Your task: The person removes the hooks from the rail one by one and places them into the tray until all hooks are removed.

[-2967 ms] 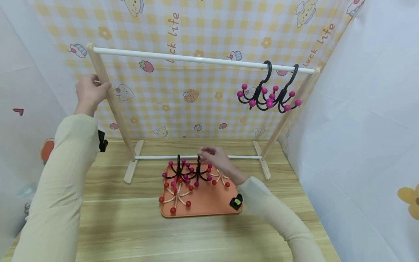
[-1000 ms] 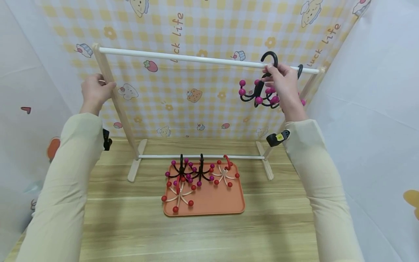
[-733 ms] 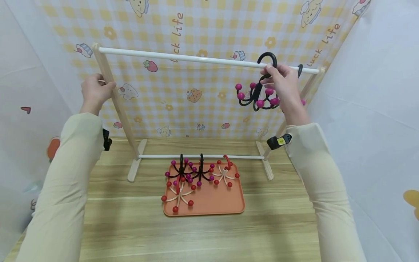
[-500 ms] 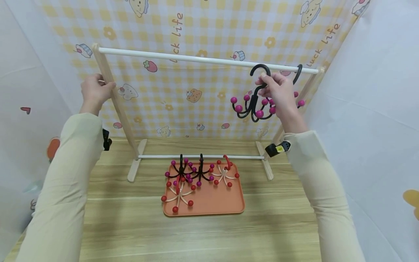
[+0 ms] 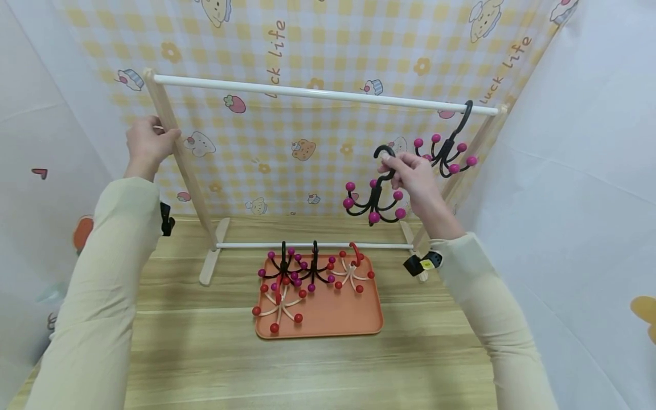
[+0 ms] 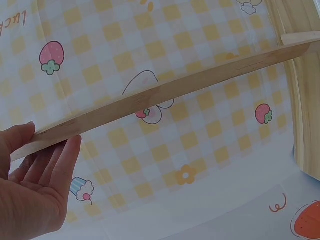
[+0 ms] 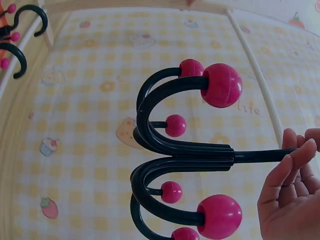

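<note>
My left hand (image 5: 150,142) grips the left wooden post (image 5: 181,165) of the rack; in the left wrist view its thumb and fingers lie on either side of the wood. My right hand (image 5: 417,179) pinches a black hanger (image 5: 375,199) by its hook. Curved arms tipped with pink balls (image 7: 220,216) spread from this hanger, which hangs in the air below the white top rod (image 5: 307,93) and above the tray. A second black hanger (image 5: 447,149) with pink balls hangs from the rod's right end.
On an orange tray (image 5: 338,319) lie two black hangers (image 5: 315,270) with pink balls and two cream hangers (image 5: 281,307) with red hooks and red balls. A thin white lower bar (image 5: 241,245) runs behind the tray. Patterned cloth (image 5: 307,51) backs the rack.
My right hand went from the tray up to the rod, lifted the left of the two hung black hangers off it, and brought it down and leftward. The left hand has kept its grip.
</note>
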Available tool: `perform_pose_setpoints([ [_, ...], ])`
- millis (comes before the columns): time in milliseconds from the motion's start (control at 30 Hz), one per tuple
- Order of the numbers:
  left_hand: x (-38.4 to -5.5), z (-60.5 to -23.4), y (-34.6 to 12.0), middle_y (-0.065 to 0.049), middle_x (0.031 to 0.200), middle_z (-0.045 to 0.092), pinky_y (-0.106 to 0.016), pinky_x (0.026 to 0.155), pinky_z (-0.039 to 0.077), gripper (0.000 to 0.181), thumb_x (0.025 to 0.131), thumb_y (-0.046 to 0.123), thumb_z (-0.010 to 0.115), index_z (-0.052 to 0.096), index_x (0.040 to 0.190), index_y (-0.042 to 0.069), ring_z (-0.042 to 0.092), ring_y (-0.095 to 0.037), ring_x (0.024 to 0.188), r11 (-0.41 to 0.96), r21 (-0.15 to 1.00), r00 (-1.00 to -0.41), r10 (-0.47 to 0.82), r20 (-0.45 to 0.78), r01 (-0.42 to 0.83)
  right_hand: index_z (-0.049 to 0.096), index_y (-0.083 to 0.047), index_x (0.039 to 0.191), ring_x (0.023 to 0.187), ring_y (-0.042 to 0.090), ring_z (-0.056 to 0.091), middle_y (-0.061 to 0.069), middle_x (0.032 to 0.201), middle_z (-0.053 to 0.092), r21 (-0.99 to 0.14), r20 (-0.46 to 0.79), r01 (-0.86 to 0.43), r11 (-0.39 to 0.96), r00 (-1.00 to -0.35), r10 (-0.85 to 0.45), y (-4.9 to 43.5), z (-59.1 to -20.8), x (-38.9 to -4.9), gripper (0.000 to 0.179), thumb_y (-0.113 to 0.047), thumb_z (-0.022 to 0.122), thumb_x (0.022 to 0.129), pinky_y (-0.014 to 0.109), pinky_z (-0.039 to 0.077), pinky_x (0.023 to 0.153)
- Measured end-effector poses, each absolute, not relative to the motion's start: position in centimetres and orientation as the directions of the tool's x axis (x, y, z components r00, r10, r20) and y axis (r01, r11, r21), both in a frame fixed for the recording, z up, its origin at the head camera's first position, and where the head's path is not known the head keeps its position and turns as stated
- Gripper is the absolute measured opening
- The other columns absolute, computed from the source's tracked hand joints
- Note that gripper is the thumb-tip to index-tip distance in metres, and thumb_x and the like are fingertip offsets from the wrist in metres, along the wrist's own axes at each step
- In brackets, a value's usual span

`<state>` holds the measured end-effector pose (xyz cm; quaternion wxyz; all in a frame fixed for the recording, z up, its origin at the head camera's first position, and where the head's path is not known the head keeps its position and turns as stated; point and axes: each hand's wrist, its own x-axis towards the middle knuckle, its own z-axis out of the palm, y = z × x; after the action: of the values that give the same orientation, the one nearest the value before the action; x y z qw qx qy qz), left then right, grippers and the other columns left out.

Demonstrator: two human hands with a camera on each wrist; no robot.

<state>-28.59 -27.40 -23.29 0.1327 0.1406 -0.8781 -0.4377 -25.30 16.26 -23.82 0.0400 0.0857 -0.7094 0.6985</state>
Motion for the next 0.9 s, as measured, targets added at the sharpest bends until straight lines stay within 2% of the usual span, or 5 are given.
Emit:
perform_pose_setpoints([
  [167,-28.5,-23.3,-27.4,-0.022,0.131,0.038,-0.032,0.088,0.042,0.054,0.090,0.029,0.042,0.032,0.134,-0.002,0.045,-0.030,0.111,0.570,0.810,-0.925,-0.366,0.098,-0.139,0.061,-0.008,0.071,0.044,0.010,0.043,0.003,0.072,0.063,-0.988,0.152,-0.153,0.001,-0.983,-0.107,15.7,-25.4,-24.8,0.016,-0.016,0.059,0.085,0.019,0.038,0.046],
  [400,-28.5,-23.3,-27.4,-0.022,0.132,0.037,-0.032,0.088,0.042,0.054,0.091,0.029,0.042,0.032,0.133,-0.002,0.045,-0.031,0.112,0.563,0.815,-0.924,-0.368,0.098,-0.138,0.062,-0.006,0.076,0.047,0.011,0.043,0.003,0.075,0.062,-0.994,0.090,-0.098,0.045,-0.986,-0.141,15.0,-27.5,-24.0,0.021,-0.026,0.061,0.084,0.022,0.036,0.048],
  [533,-28.5,-23.2,-27.3,-0.022,0.132,0.036,-0.032,0.088,0.042,0.054,0.091,0.028,0.042,0.032,0.133,-0.002,0.044,-0.031,0.112,0.564,0.814,-0.925,-0.367,0.098,-0.137,0.061,-0.008,0.075,0.051,0.010,0.044,0.004,0.075,0.062,-0.998,0.051,-0.058,0.038,-0.986,-0.158,14.6,-28.6,-23.6,0.019,-0.025,0.059,0.085,0.021,0.036,0.049],
  [800,-28.6,-23.3,-27.4,-0.021,0.132,0.036,-0.031,0.088,0.042,0.054,0.090,0.028,0.043,0.031,0.134,-0.001,0.045,-0.030,0.113,0.550,0.823,-0.925,-0.369,0.088,-0.141,0.060,-0.002,0.084,0.059,0.012,0.047,0.006,0.077,0.061,-0.999,-0.008,0.001,0.032,-0.976,-0.218,13.7,-30.9,-22.6,0.020,-0.021,0.055,0.088,0.023,0.041,0.055],
  [900,-28.6,-23.3,-27.4,-0.022,0.132,0.037,-0.031,0.088,0.042,0.054,0.090,0.028,0.043,0.032,0.134,-0.002,0.045,-0.030,0.112,0.552,0.822,-0.926,-0.367,0.089,-0.139,0.058,-0.003,0.081,0.060,0.013,0.047,0.006,0.076,0.061,-0.999,-0.027,0.017,0.045,-0.968,-0.248,13.4,-31.8,-22.3,0.019,-0.021,0.055,0.088,0.023,0.041,0.054],
])
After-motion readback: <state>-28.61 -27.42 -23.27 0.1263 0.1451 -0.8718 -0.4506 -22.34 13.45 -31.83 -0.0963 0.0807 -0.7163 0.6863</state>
